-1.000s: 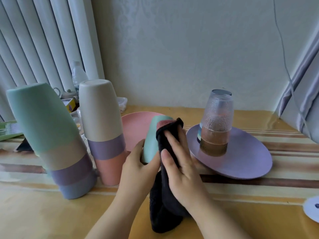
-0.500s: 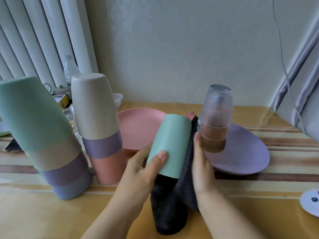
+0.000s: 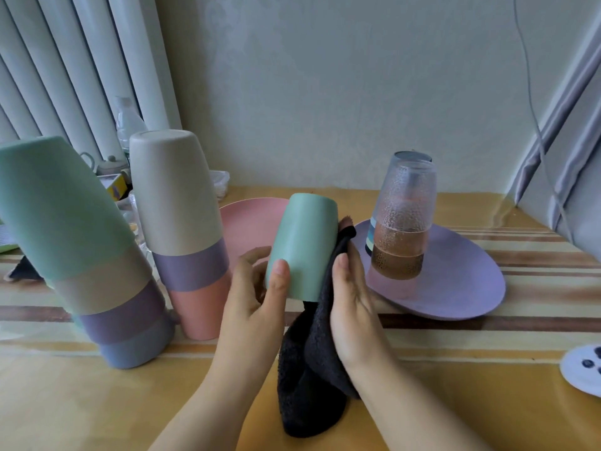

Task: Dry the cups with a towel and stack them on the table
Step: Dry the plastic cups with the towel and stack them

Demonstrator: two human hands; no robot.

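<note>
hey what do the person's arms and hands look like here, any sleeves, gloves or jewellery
Both forearms are bare as far as the frame shows, with no sleeve in view. The left hand and right hand wear no gloves. No ring, watch or bracelet is visible. The nails look short and unpainted.

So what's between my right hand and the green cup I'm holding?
In the head view, the dark towel lies between the right hand and the green cup.

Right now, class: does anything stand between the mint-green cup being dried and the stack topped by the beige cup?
Nothing visible does. The mint-green plastic cup, gripped by the left hand, sits just right of the beige-topped stack; only open air and the pink plate's rim lie between.
</note>
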